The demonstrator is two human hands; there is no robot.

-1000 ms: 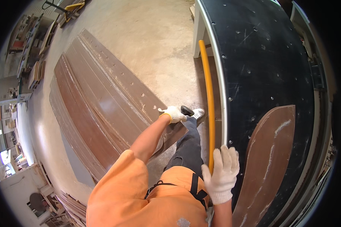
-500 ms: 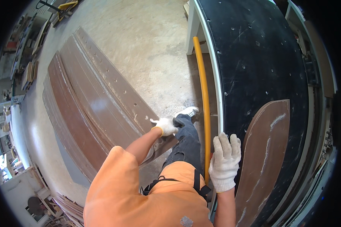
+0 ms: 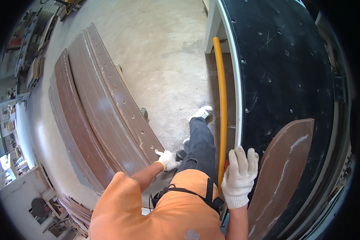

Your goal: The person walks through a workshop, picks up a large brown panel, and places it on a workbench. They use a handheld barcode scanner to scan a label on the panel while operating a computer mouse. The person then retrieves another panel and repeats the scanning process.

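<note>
My left hand (image 3: 169, 160), in a white knit glove, is low beside the near corner of a stack of long brown panels (image 3: 104, 94). Its thumb sticks out toward that corner while the other fingers curl. A black round-ended object (image 3: 181, 155) juts out on the hand's right side; the rest of it is hidden. My right hand (image 3: 241, 175), also gloved, rests at the left edge of the black-topped table (image 3: 284, 60), its fingers stretched out and holding nothing. Just right of it, a brown board with a rounded end (image 3: 284, 172) lies on the tabletop.
A yellow bar (image 3: 220, 88) runs along the table's left side. Small blocky supports (image 3: 144, 113) show at the stack's right edge. My leg (image 3: 202, 140) stands between stack and table. Racks (image 3: 36, 72) line the far left, and wood strips (image 3: 70, 214) lie at lower left.
My left hand has come nearer my body, and the black object moved with it. The panel stack's near corner lies lower in view. My right hand stays at the table edge, still stretched out.
</note>
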